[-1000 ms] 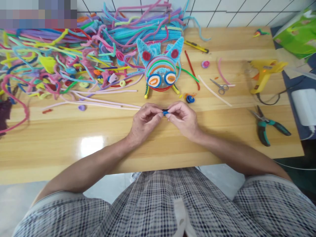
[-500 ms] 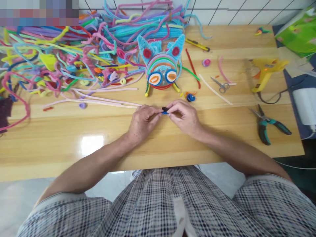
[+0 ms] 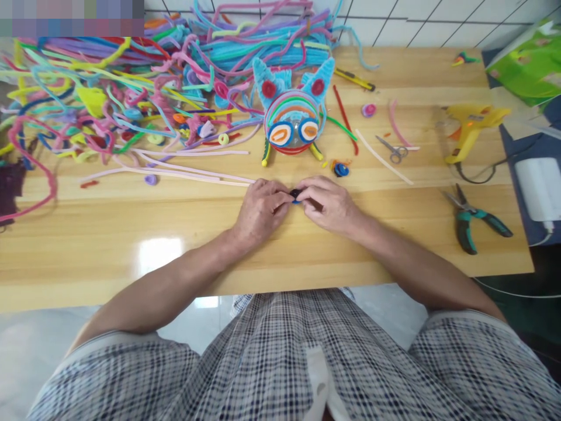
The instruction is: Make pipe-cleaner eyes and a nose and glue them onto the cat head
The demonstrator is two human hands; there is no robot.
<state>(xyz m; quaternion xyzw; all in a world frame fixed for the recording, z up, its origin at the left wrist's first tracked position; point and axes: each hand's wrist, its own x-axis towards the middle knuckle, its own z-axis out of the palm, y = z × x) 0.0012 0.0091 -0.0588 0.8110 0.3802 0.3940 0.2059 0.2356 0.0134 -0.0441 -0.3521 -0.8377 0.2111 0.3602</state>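
Observation:
Between the fingertips of both hands is a small black and blue coil [image 3: 296, 196], which looks like pipe cleaner; the fingers hide part of it. My left hand [image 3: 262, 211] pinches it from the left, and my right hand [image 3: 329, 204] pinches it from the right, both low over the table. Just beyond the hands stands a blue animal head [image 3: 293, 120] with pointed ears, red inner-ear discs, rainbow bands and orange, white and blue eyes. A small blue and orange coil [image 3: 340, 169] lies behind my right hand.
Heaped pipe cleaners [image 3: 144, 99] cover the table's [image 3: 87, 251] back left. To the right lie a yellow utility knife [image 3: 355, 79], small scissors [image 3: 394, 149], a yellow glue gun [image 3: 473, 128] with a cable and open pliers [image 3: 475, 219]. A white adapter [image 3: 539, 190] sits beyond the right edge.
Both hands keep pinching the black and blue coil, with slight finger shifts; its black part now looks rounder. The whole view has shifted slightly.

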